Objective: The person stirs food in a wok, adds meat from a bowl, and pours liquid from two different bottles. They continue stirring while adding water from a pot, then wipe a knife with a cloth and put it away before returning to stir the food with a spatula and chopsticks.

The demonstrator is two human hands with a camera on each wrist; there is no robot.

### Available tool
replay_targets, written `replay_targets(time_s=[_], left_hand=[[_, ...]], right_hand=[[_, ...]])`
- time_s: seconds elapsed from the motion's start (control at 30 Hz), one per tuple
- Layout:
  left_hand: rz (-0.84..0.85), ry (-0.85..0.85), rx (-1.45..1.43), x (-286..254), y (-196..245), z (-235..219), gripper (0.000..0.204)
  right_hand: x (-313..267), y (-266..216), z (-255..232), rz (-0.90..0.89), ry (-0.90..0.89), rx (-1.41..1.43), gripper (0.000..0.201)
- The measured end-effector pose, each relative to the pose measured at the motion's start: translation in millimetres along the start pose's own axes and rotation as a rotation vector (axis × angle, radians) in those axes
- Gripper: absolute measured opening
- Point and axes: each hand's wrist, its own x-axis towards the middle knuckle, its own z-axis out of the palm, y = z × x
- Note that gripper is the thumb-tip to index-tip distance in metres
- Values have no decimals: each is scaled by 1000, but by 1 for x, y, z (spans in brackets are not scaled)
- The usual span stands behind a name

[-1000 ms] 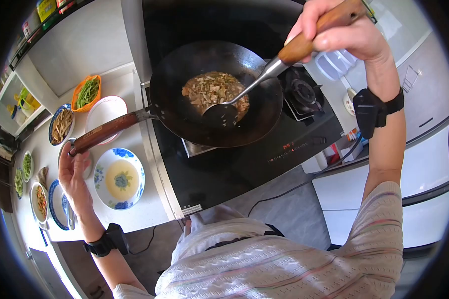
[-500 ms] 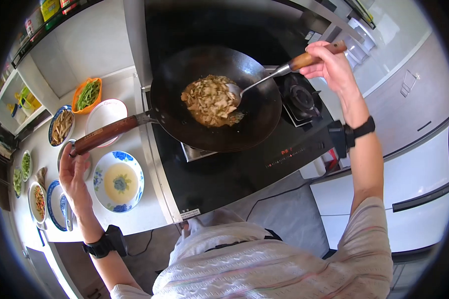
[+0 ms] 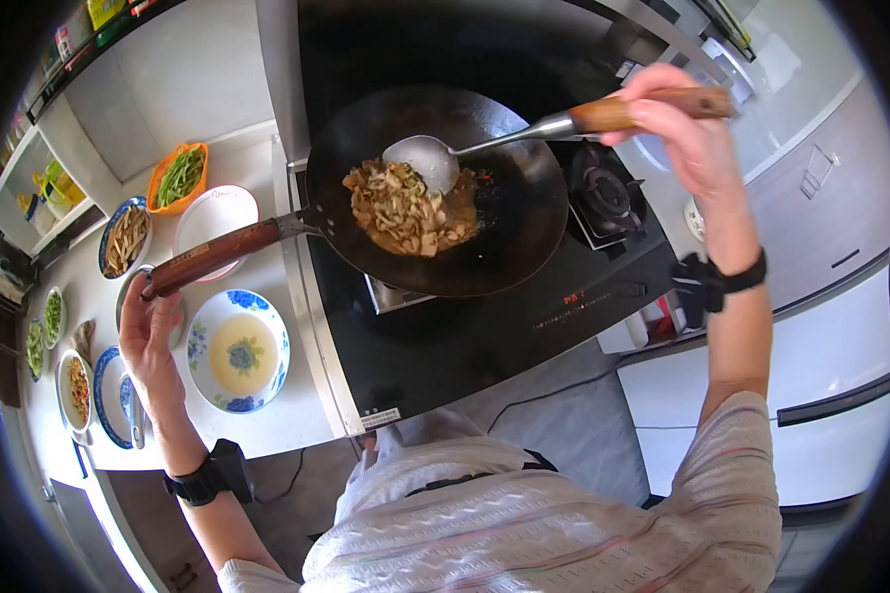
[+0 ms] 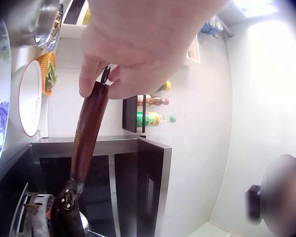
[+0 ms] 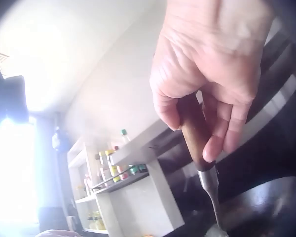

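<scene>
A dark wok (image 3: 519, 232) sits on the black stove, its wooden handle (image 3: 218, 254) pointing left. My left hand (image 3: 151, 346) pinches the far end of that handle; thumb and fingers lie on either side of it in the left wrist view. With my right hand (image 3: 697, 148) I grip the wooden handle of a metal wok ladle (image 3: 415, 158), fingers curled round it in the right wrist view. The ladle's shallow bowl lies at the upper edge of the food (image 3: 405, 212), chopped brownish pieces in some sauce in the wok.
Left of the stove, the white counter (image 3: 302, 400) bears a floral bowl of pale liquid (image 3: 242, 358), a red-rimmed bowl (image 3: 213, 212), an orange basket of greens (image 3: 180, 178) and several dishes of cut ingredients. A second burner (image 3: 605, 198) stands right of the wok.
The ladle first swept right of the food, then moved to its upper side, bowl turned over. The food has bunched toward the wok's left. My left hand stays on the wok handle.
</scene>
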Motion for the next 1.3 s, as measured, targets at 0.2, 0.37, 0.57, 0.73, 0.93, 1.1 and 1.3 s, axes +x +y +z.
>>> replay_targets(time_s=[0.2,0.37,0.57,0.73,0.93,1.1,1.3], left_hand=[[13,1,-8,0,0,2,40],[12,-6,-17,-2,2,0,40],[9,-11,30,-3,2,0,41],[14,-25,14,-3,0,-5,41],[-5,-15,12,-4,-1,-3,41],[11,-16,7,-2,-1,-3,42],[8,-33,6,-3,0,-3,42]], right_hand=[[-9,1,12,68,-12,-84,9],[-3,-7,-39,190,174,-179,12],[-8,32,-15,306,276,20,15],[5,30,-18,90,144,-105,10],[8,36,20,54,-123,4,9],[14,-4,18,-110,-316,-217,9],[42,-33,11,10,-276,32,10]])
